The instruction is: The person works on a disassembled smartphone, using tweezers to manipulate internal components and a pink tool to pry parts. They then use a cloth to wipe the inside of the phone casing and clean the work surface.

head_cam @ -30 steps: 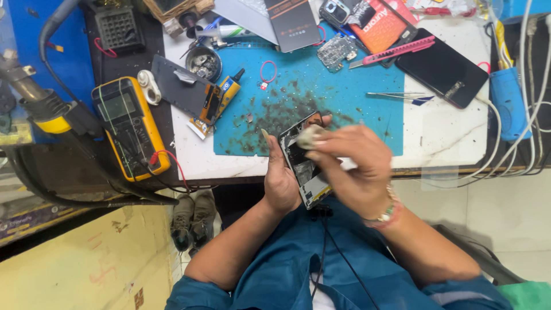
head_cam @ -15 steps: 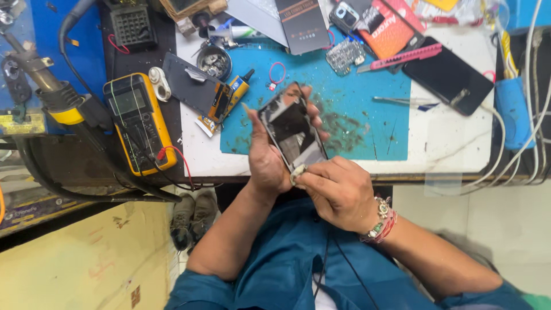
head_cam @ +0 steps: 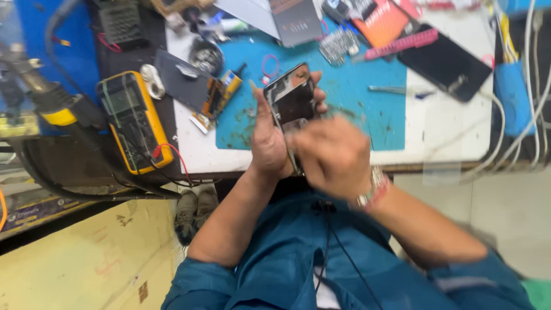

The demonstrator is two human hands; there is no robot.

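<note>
My left hand (head_cam: 270, 138) grips an opened smartphone (head_cam: 293, 97) by its edges and holds it upright over the near edge of the blue work mat (head_cam: 356, 97). The phone's dark inner side faces me. My right hand (head_cam: 330, 155) is blurred and sits at the phone's lower end, fingers curled against it; whether it pinches anything I cannot tell. A wristband with beads shows on my right wrist.
A yellow multimeter (head_cam: 129, 117) with red and black leads lies at the left. On the bench: a dark phone panel (head_cam: 445, 63), tweezers (head_cam: 396, 90), a pink tool (head_cam: 402, 44), a small circuit board (head_cam: 338, 44), white cables (head_cam: 519, 138) at right.
The phone has been raised and tilted up over the mat. My right hand went from rubbing its top to its lower end and is now moving fast, blurred.
</note>
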